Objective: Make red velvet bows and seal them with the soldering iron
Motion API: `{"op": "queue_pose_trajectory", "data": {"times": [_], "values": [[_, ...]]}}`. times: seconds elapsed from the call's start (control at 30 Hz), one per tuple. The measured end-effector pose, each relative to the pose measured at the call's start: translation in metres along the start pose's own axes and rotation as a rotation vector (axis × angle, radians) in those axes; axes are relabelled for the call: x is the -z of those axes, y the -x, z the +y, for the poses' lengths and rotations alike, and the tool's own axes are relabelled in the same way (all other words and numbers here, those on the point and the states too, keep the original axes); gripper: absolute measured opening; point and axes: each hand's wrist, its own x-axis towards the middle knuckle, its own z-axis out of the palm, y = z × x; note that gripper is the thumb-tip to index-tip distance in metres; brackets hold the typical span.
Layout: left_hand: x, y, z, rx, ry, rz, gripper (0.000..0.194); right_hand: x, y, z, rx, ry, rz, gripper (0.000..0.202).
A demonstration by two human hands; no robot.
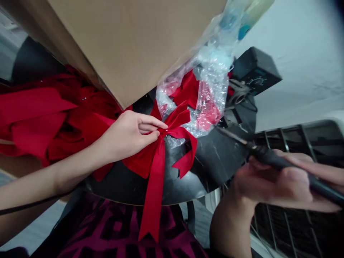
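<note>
My left hand pinches a red ribbon bow near its knot, thumb and fingers closed at the centre. Two tails spread from that knot, and the longer one hangs over the front edge of the round black table. In my right hand is a soldering iron, its dark handle gripped like a pen. The iron's metal tip points left, over the table and to the right of the bow, apart from it. Motion blurs the right hand somewhat.
A large cardboard box stands at the back. Several red bows are heaped at left. A clear plastic bag with red bows lies behind my left hand. A black control box and a metal iron stand are at right.
</note>
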Motion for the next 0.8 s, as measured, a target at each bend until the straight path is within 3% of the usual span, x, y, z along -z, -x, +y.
{"op": "queue_pose_trajectory", "data": {"times": [0.07, 0.1, 0.17, 0.33, 0.53, 0.7, 0.8], "values": [[-0.001, 0.0, 0.003, 0.005, 0.008, -0.005, 0.029, 0.014, -0.017, 0.021, 0.189, 0.044, 0.397, 0.008], [-0.002, 0.001, 0.006, 0.003, 0.01, -0.001, 0.029, 0.018, -0.025, 0.031, 0.19, 0.073, 0.526, 0.008], [-0.004, 0.004, 0.011, -0.006, 0.01, 0.017, 0.028, 0.023, -0.036, 0.049, 0.079, 0.118, 0.635, 0.01], [-0.003, 0.02, 0.027, -0.035, 0.003, -0.036, 0.028, 0.025, -0.047, 0.073, -0.088, 0.116, 0.543, 0.011], [0.006, 0.048, 0.036, 0.028, 0.108, -0.065, 0.024, 0.007, -0.064, 0.098, -0.25, 0.092, 0.252, 0.019], [0.037, 0.088, 0.031, 0.187, 0.405, -0.111, 0.02, -0.007, -0.074, 0.112, -0.352, 0.078, 0.049, 0.031], [0.066, 0.122, 0.009, 0.21, 0.587, -0.098, 0.019, -0.014, -0.078, 0.116, -0.416, 0.061, 0.029, 0.034]]}}
